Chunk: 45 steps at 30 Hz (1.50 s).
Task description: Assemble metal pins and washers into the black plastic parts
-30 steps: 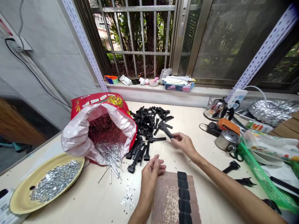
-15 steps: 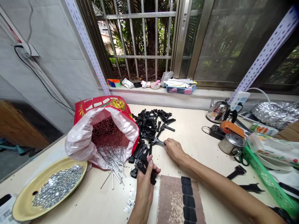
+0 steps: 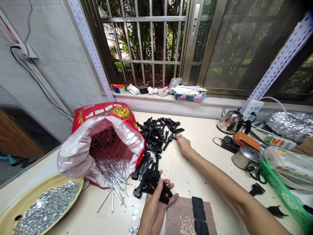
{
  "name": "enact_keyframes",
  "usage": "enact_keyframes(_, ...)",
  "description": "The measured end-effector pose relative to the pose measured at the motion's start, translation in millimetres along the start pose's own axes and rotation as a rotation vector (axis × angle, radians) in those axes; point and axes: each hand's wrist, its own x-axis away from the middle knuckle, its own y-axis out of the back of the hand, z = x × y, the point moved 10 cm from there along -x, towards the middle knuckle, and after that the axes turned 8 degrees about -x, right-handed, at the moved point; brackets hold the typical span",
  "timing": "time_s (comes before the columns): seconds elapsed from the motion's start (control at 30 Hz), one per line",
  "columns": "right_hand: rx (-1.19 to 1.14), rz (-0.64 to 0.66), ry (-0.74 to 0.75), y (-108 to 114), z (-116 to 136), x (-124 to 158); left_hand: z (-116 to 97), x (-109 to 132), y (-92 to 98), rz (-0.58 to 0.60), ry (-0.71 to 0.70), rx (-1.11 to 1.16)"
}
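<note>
Several black plastic pieces with long stems and wider heads (image 3: 160, 192) lie in my left hand (image 3: 155, 209), the thumb pressed across them and the other fingers curled beneath. At the right edge of a loose pile of similar black pieces (image 3: 153, 133), my right hand (image 3: 185, 145) has its fingertips together on the end of one black piece (image 3: 171, 137). More black pieces lie between the pile and my left hand. Below the left hand is a brown board (image 3: 181, 215) with a column of black rounded patches (image 3: 199, 213).
A red and white sack (image 3: 70, 160) spills long metal nails (image 3: 117, 186). At left is a yellow dish (image 3: 26, 199) of small shiny metal parts (image 3: 49, 205). White washers (image 3: 134, 225) lie near my left wrist. A kettle (image 3: 230, 120), metal cup (image 3: 246, 158) and green basket (image 3: 281, 192) stand at right.
My right hand has moved farther away, up along the pile's right edge, to another black piece. My left hand still holds its bunch, its fingers spread a little more. The view has shifted slightly.
</note>
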Motion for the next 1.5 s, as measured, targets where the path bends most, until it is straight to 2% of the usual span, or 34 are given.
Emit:
enact_keyframes(0.13,0.015,-0.018,-0.069,-17,-5,6,-6,-2,1.1,-0.027,-0.034,0.01)
enact_keyframes(0.27,-0.014,0.037,-0.095,-39,15,15,-4,-2,-0.7,-0.009,-0.043,-0.002)
enact_keyframes(0.4,0.006,0.047,-0.182,-55,30,5,-4,0,-1.7,0.015,-0.073,-0.039)
enact_keyframes(0.5,0.019,0.029,-0.24,-52,28,3,-6,-1,1.9,0.001,-0.09,-0.053)
enact_keyframes(0.57,0.027,0.004,-0.257,-41,23,15,-8,-2,4.1,-0.004,-0.107,-0.05)
enact_keyframes(0.63,-0.012,-0.04,-0.166,-24,27,37,-10,-2,5.8,-0.017,-0.13,-0.048)
enact_keyframes(0.73,-0.223,-0.139,0.182,2,59,91,-13,2,1.7,-0.011,-0.179,-0.037)
enact_keyframes(0.8,-0.366,-0.146,0.374,11,80,135,-17,9,-9.0,0.052,-0.22,0.003)
enact_keyframes(0.9,-0.437,-0.099,0.48,7,102,186,-27,29,-24.2,0.166,-0.291,0.045)
enact_keyframes(0.97,-0.434,-0.06,0.498,2,115,209,-33,42,-22.7,0.184,-0.296,0.017)
enact_keyframes(1.07,-0.517,0.115,0.529,-12,139,234,-41,56,6.3,0.09,-0.249,-0.026)
enact_keyframes(1.13,-0.658,0.281,0.519,-22,155,240,-48,65,38.6,-0.017,-0.231,-0.048)
enact_keyframes(1.2,-0.766,0.379,0.5,-29,170,235,-58,77,74.6,-0.138,-0.253,-0.101)
enact_keyframes(1.27,-0.702,0.344,0.55,-34,188,220,-74,95,108.3,-0.259,-0.336,-0.166)
enact_keyframes(1.33,-0.485,0.273,0.666,-46,210,206,-89,115,132.4,-0.338,-0.447,-0.208)
enact_keyframes(1.4,-0.277,0.278,0.786,-74,232,200,-99,132,145.7,-0.368,-0.524,-0.25)
enact_keyframes(1.5,-0.192,0.353,0.877,-114,256,196,-104,144,154.7,-0.375,-0.56,-0.298)
